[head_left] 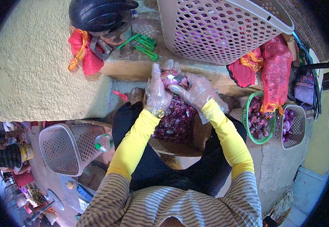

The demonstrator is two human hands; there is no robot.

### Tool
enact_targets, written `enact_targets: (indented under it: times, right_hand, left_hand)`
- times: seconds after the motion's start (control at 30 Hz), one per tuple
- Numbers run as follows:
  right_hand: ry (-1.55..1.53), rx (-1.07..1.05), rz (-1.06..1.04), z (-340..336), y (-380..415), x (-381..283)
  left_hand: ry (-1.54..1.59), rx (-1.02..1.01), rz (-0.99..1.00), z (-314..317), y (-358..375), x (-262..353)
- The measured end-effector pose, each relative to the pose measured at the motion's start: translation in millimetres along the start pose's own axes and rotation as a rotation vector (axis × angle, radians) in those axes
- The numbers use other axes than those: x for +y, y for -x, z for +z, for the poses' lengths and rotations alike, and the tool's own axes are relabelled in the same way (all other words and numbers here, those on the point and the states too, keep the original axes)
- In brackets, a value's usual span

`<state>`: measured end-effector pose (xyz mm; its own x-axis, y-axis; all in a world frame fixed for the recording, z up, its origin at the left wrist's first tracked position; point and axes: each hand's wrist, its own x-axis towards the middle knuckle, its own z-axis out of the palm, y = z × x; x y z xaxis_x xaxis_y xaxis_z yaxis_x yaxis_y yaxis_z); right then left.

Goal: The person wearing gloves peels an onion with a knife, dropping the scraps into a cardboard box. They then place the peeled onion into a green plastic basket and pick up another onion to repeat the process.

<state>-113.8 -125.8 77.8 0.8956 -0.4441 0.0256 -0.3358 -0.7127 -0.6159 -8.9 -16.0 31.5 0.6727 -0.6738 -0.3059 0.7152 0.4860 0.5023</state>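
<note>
Both my hands wear clear plastic gloves and meet around a purple-red onion [169,78] above a box. My left hand [159,90] has its fingers wrapped round the onion's left side. On the other side my right hand [198,90] is closed, with a small dark piece between its fingers and the onion; whether that is a blade or skin I cannot make out. Below them, the cardboard box [200,142] between my knees holds a heap of onion skins [174,121].
A large beige basket [217,34] stands ahead on the ledge, near green-handled tools [145,45] and a dark helmet [96,15]. Right are a green basket [244,117] of onions and red mesh sacks [276,72]. Left are another beige basket [60,147], a bottle [103,143] and a person [11,155].
</note>
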Motion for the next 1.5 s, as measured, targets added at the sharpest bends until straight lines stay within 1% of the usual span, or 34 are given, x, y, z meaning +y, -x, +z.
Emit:
enact_targets:
  times: [0.07, 0.2, 0.3, 0.47, 0.53, 0.6, 0.73, 0.8, 0.9, 1.03, 1.1, 1.13, 1.2, 1.23, 1.3, 1.33, 1.4, 1.5]
  right_hand:
    - [-0.011, 0.003, 0.000, 0, 1, -2]
    - [-0.016, 0.049, -0.023, 5, 0, 1]
    - [-0.008, 0.000, 0.008, 1, 0, -2]
    - [-0.074, 0.040, -0.047, 10, -1, 4]
    - [-0.102, 0.061, -0.071, 11, -1, 4]
    - [-0.052, 0.030, -0.063, 8, 0, 2]
    - [-0.071, -0.032, -0.017, 13, -2, 6]
    - [-0.241, -0.112, 0.065, 16, -2, 8]
    - [-0.223, -0.142, 0.064, 13, -3, 6]
    - [-0.208, -0.151, 0.042, 12, -2, 6]
    - [-0.264, -0.106, -0.045, 13, -1, 6]
    - [-0.264, -0.108, -0.046, 13, -1, 7]
    - [-0.114, -0.068, -0.103, 14, 0, 7]
    - [-0.115, -0.070, -0.105, 13, 0, 8]
    - [0.031, -0.099, -0.174, 11, -1, 8]
    - [0.032, -0.099, -0.175, 10, -2, 9]
    - [0.177, -0.134, -0.262, 7, -2, 12]
    - [0.208, -0.179, -0.321, 0, -2, 10]
  left_hand:
    - [0.013, 0.028, 0.041, 1, -1, -1]
    - [0.006, 0.001, 0.026, -4, -3, 0]
    - [0.001, -0.038, 0.030, -7, -3, 1]
    - [-0.019, 0.014, 0.009, -12, -6, 0]
    - [0.007, 0.023, 0.023, -5, -2, 2]
    - [0.032, 0.032, 0.036, -2, -1, 3]
    - [0.021, 0.013, 0.028, 1, 0, 4]
    - [0.025, 0.001, 0.037, 3, 2, 4]
    - [0.020, -0.011, 0.035, 4, 3, 5]
    - [0.022, 0.042, -0.009, 10, 9, 9]
    - [0.016, 0.058, -0.022, 6, 8, 10]
    - [0.013, 0.050, -0.037, -2, 4, 9]
    - [0.011, 0.043, -0.051, -8, 3, 9]
    - [0.006, 0.024, -0.059, -7, 4, 10]
    - [0.002, 0.004, -0.066, -4, 7, 12]
    - [0.017, -0.009, -0.062, 0, 8, 13]
    - [0.032, -0.022, -0.058, 1, 9, 14]
    - [-0.009, -0.050, -0.061, -6, 8, 15]
